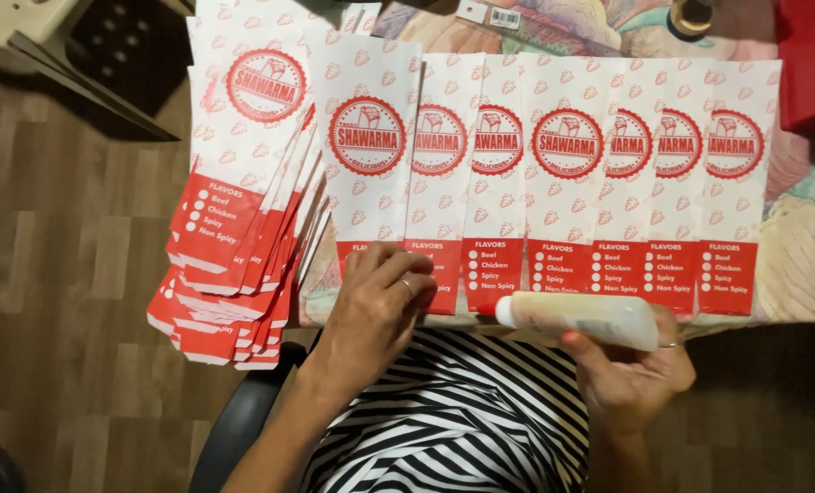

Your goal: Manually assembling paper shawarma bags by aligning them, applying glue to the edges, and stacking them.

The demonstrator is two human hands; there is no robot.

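My right hand grips a squeeze bottle, nozzle at a red bag end. My left hand presses flat, fingers together, on the row of paper bags. Loose stack left seems undone.

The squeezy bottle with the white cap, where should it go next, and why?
Probably a small slide left: the clear plastic squeeze bottle in the right hand points its tip at a red-and-white paper sleeve's bottom edge, while the left hand presses the neighbouring sleeves flat.
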